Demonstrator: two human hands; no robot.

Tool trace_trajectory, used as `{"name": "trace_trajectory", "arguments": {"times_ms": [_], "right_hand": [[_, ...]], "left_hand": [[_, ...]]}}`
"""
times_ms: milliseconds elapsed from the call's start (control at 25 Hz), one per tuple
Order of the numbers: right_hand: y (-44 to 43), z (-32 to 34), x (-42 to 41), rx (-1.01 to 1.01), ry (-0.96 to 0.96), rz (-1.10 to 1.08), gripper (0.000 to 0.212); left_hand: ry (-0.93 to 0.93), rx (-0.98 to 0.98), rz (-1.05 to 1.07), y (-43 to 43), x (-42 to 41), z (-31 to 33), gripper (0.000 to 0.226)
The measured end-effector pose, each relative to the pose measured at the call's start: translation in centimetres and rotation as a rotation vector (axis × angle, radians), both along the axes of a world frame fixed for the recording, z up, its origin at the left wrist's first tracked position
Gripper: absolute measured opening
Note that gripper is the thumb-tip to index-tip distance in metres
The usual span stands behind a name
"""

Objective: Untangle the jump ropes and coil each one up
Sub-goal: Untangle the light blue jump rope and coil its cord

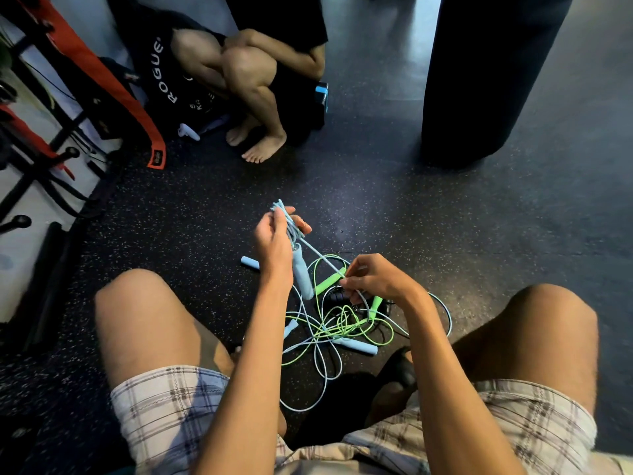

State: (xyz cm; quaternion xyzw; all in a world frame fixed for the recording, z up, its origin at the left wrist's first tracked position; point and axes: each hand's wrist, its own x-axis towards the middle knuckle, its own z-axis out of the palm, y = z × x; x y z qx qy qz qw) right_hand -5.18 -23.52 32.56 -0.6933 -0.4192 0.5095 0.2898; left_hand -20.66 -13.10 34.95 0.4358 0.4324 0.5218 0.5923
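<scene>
The person sits on the speckled black floor (376, 200) with knees apart, in plaid shorts (164, 406). The left hand (274, 234) is raised and closed around several gathered loops of a light blue jump rope (286, 217); one of that rope's light blue handles (302, 274) hangs down just below the hand. A straight length of the same cord runs from the left hand down to the right hand (371, 277), whose fingertips pinch it.

Below and between the hands, on the floor between the legs, lies the tangled pile (339, 323): a lime green rope (346, 325) with a green handle (327, 284) near the right hand and another green handle (376, 303) under the wrist, more light blue cord looping toward the shorts, a further light blue handle (359, 346) at the near side of the pile, and a dark handle (337, 297) partly hidden under the right hand. One more light blue handle (250, 262) lies apart, left of the left forearm.

No container holds any rope; all of it rests on the bare floor or in the hands. A second person (253, 80) crouches barefoot beyond, beside a black punching bag (486, 80).
</scene>
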Motion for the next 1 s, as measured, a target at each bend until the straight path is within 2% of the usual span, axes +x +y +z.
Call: {"name": "trace_trajectory", "arguments": {"times_ms": [200,400,440,560,680,760,1000], "right_hand": [[0.1,2.5,-0.7,0.09,0.084,0.131,0.009],[-0.1,4.9,-0.4,0.252,0.097,0.121,0.025],[-0.2,5.2,-0.4,0.271,0.085,0.099,0.028],[-0.1,5.8,-0.4,0.34,0.036,-0.033,0.027],[0.3,5.4,-0.1,0.391,0.049,-0.233,0.028],[0.5,4.8,0.1,0.408,0.042,-0.329,0.034],[0.5,3.1,0.8,0.421,0.116,-0.457,0.029]], "left_hand": [[0.391,0.225,-0.138,-0.1,0.5,-1.3,0.022],[0.763,0.21,-0.569,-0.9,0.5,-0.4,0.027],[0.783,0.186,-0.643,-1.3,0.5,-0.1,0.03],[0.493,-0.029,-0.78,-2.1,0.5,0.2,0.037],[0.406,-0.137,-0.856,-2.4,0.6,0.4,0.045],[0.319,-0.151,-0.863,-2.6,0.7,0.7,0.048],[-0.206,-0.277,-0.737,-1.9,0.3,0.6,0.049]]}}
